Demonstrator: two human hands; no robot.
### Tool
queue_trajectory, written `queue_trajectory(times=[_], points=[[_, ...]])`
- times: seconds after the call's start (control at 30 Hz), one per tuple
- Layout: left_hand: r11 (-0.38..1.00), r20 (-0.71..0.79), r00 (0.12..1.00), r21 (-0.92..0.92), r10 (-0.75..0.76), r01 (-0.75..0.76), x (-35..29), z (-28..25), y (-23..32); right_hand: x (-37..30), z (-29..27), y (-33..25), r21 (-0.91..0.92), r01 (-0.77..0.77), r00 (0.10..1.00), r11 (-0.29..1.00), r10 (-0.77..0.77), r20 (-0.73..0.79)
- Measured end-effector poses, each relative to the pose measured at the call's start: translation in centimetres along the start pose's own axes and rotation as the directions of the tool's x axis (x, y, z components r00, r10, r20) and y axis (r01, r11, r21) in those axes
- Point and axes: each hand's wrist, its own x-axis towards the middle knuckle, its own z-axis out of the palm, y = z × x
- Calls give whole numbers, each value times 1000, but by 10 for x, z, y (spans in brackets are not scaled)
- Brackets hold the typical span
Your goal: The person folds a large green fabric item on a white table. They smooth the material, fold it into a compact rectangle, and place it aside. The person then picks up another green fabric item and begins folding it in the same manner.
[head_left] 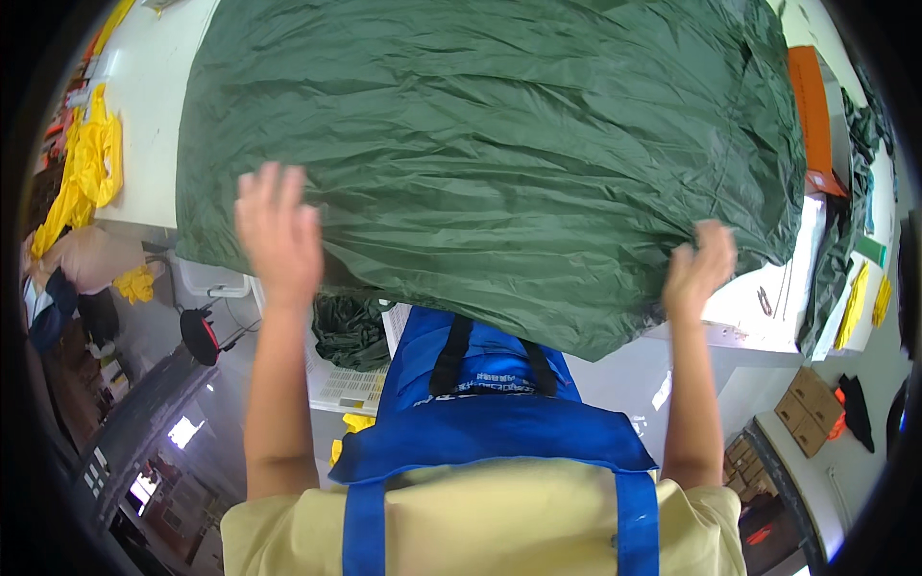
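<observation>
A large sheet of thin, wrinkled dark green fabric point(499, 144) is spread across the white table point(144, 178), its near edge hanging over the front. My left hand point(279, 230) is over the left part of the sheet, fingers stretched out and blurred by motion. Near the sheet's lower right edge is my right hand point(701, 274), its thumb and fingers apart and slightly bent, also a little blurred. No fabric shows pinched in either hand. Whether the palms press on the cloth is hard to see.
Below the table edge, a white basket point(351, 389) holds a crumpled green fabric bundle point(351, 331). Yellow fabric point(91, 163) lies at the table's left end. To the right are an orange box point(812, 115), small thread snips point(765, 300) and cardboard boxes point(807, 413).
</observation>
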Motion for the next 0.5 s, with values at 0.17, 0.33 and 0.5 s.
queue_trajectory(times=[0.17, 0.33, 0.5], points=[[1000, 315, 949, 18, -1, -4, -14, 56, -2, -14, 20, -79, -140, -17, 892, 990, 78, 445], [957, 247, 969, -277, -16, 86, -23, 82, -36, -12, 25, -78, -132, -28, 895, 991, 83, 437], [789, -111, 786, -196, -609, 583, -74, 67, -119, -57, -40, -48, 305, 9, 981, 952, -67, 181]])
